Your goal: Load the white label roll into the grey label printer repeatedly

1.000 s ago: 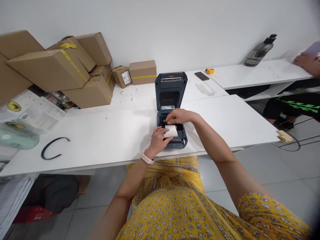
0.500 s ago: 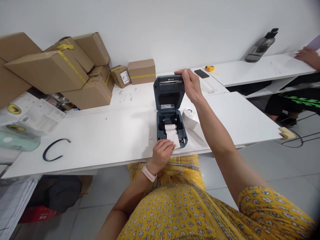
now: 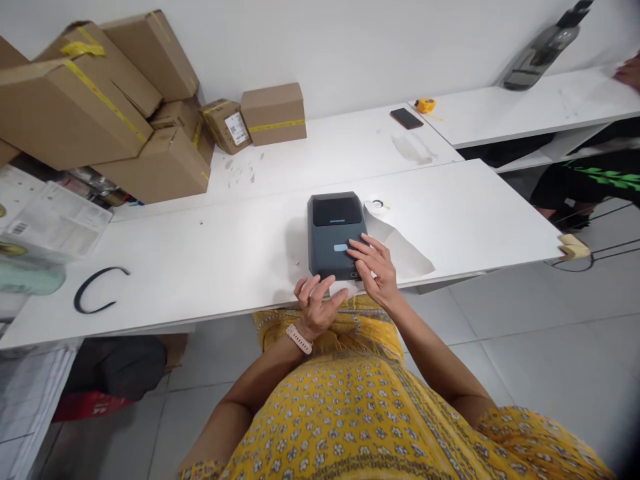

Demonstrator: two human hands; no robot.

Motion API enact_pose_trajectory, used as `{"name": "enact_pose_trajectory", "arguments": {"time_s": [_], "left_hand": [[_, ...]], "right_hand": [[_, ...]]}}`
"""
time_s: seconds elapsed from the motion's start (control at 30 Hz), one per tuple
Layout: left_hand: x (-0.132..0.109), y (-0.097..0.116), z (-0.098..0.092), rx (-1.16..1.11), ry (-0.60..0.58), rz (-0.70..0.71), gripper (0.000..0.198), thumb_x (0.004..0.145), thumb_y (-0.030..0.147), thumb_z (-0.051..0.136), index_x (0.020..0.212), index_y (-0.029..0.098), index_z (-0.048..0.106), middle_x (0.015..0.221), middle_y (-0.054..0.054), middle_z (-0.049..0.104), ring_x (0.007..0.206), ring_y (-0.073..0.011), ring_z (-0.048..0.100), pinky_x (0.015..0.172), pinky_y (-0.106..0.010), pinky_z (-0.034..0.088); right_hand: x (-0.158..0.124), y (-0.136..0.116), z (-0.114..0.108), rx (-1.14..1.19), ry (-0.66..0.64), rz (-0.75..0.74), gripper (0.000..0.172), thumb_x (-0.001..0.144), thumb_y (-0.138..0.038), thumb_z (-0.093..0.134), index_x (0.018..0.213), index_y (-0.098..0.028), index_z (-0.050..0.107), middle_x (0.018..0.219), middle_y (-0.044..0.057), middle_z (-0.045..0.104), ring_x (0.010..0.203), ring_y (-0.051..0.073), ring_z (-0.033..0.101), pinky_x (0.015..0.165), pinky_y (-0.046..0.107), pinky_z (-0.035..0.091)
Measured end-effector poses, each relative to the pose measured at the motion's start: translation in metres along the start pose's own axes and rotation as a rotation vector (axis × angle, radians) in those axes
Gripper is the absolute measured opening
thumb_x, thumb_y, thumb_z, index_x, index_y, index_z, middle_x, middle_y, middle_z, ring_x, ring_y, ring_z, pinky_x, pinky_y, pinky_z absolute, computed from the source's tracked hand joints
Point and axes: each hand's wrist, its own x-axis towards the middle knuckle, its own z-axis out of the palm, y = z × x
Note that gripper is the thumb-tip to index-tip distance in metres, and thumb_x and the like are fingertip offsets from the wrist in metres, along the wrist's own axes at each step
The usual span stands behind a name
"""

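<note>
A dark grey label printer sits with its lid closed near the front edge of the white table. My right hand rests flat on the front of the lid, fingers spread. My left hand is at the printer's front edge, fingers loosely apart, touching the white label strip that sticks out of the slot. A pale watch band is on my left wrist.
Cardboard boxes are stacked at the back left. A white paper sheet lies right of the printer. A black curved strap lies at left. A phone and yellow tape measure lie behind. Another person sits at far right.
The printer lid was open with my right hand at its top; it is now closed with that hand on it. My left hand drew the label end forward to the front slot.
</note>
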Motion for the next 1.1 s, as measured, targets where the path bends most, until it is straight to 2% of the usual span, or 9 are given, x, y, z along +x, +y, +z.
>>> {"name": "enact_pose_trajectory", "arguments": {"time_s": [0.1, 0.2, 0.3, 0.4, 0.7, 0.83, 0.9, 0.97, 1.1], "left_hand": [[-0.007, -0.012, 0.010, 0.063, -0.017, 0.018, 0.023, 0.094, 0.037, 0.068, 0.116, 0.032, 0.074, 0.132, -0.009, 0.068, 0.146, -0.0270, 0.042, 0.122, -0.053, 0.031], [-0.005, -0.031, 0.020, 0.092, -0.079, 0.010, 0.058, 0.099, 0.061, 0.046, 0.137, 0.020, 0.062, 0.149, -0.018, 0.055, 0.156, -0.0311, 0.028, 0.126, -0.057, 0.026], [0.000, -0.047, 0.024, 0.026, -0.125, 0.021, 0.061, 0.101, 0.061, 0.039, 0.146, 0.020, 0.052, 0.161, -0.018, 0.043, 0.160, -0.0303, 0.020, 0.128, -0.059, 0.022], [0.001, -0.054, 0.025, -0.076, -0.138, 0.005, 0.053, 0.101, 0.056, 0.046, 0.143, 0.025, 0.051, 0.163, -0.016, 0.040, 0.159, -0.0303, 0.024, 0.127, -0.060, 0.024], [-0.004, -0.057, 0.035, -0.243, -0.195, -0.173, 0.045, 0.090, 0.061, 0.062, 0.120, 0.027, 0.061, 0.140, -0.014, 0.060, 0.147, -0.0305, 0.044, 0.121, -0.059, 0.035], [0.006, -0.036, 0.013, -0.177, -0.176, -0.201, 0.045, 0.092, 0.056, 0.062, 0.122, 0.023, 0.060, 0.141, -0.016, 0.058, 0.146, -0.0314, 0.044, 0.117, -0.056, 0.041], [0.005, -0.016, -0.007, -0.172, -0.126, -0.337, 0.048, 0.090, 0.054, 0.064, 0.121, 0.018, 0.062, 0.138, -0.019, 0.059, 0.139, -0.0333, 0.050, 0.111, -0.055, 0.046], [0.002, 0.004, -0.024, -0.285, -0.095, -0.536, 0.035, 0.093, 0.050, 0.060, 0.105, 0.018, 0.067, 0.111, -0.014, 0.069, 0.111, -0.0269, 0.065, 0.097, -0.046, 0.054], [0.007, 0.021, -0.026, -0.805, -0.400, -1.187, 0.054, 0.097, 0.060, 0.046, 0.074, 0.017, 0.068, 0.066, -0.003, 0.063, 0.059, -0.0139, 0.056, 0.058, -0.029, 0.047]], "right_hand": [[-0.011, -0.002, 0.009, 0.036, 0.037, 0.103, 0.035, 0.102, -0.026, 0.051, 0.132, -0.033, 0.067, 0.139, 0.004, 0.070, 0.141, 0.026, 0.054, 0.118, 0.057, 0.042], [-0.018, 0.002, 0.018, 0.151, 0.112, 0.345, 0.052, 0.098, -0.040, 0.060, 0.149, -0.037, 0.050, 0.161, 0.004, 0.048, 0.153, 0.028, 0.039, 0.124, 0.059, 0.034], [-0.026, 0.014, 0.026, 0.370, 0.115, 0.637, 0.089, 0.087, -0.060, 0.067, 0.162, -0.033, 0.026, 0.171, 0.010, 0.029, 0.156, 0.032, 0.031, 0.124, 0.061, 0.033], [-0.033, 0.024, 0.029, 0.523, 0.031, 0.788, 0.095, 0.083, -0.067, 0.067, 0.161, -0.028, 0.028, 0.167, 0.013, 0.036, 0.152, 0.034, 0.039, 0.123, 0.059, 0.036], [-0.034, 0.022, 0.027, 0.330, -0.026, 0.640, 0.080, 0.093, -0.063, 0.054, 0.161, -0.030, 0.028, 0.165, 0.011, 0.040, 0.151, 0.029, 0.043, 0.121, 0.053, 0.042], [-0.026, 0.008, 0.021, 0.247, -0.003, 0.548, 0.071, 0.098, -0.056, 0.051, 0.162, -0.036, 0.024, 0.169, 0.008, 0.032, 0.155, 0.026, 0.036, 0.124, 0.052, 0.039], [-0.023, 0.000, 0.015, 0.205, -0.009, 0.489, 0.060, 0.101, -0.053, 0.047, 0.158, -0.041, 0.032, 0.171, 0.004, 0.029, 0.158, 0.026, 0.029, 0.126, 0.056, 0.034], [-0.022, -0.005, 0.010, 0.195, -0.031, 0.450, 0.049, 0.103, -0.051, 0.042, 0.152, -0.043, 0.043, 0.171, 0.000, 0.030, 0.158, 0.026, 0.028, 0.127, 0.058, 0.030], [-0.024, -0.005, 0.007, 0.184, -0.013, 0.421, 0.046, 0.105, -0.051, 0.034, 0.148, -0.042, 0.049, 0.169, 0.000, 0.035, 0.157, 0.026, 0.032, 0.127, 0.058, 0.030]]}}
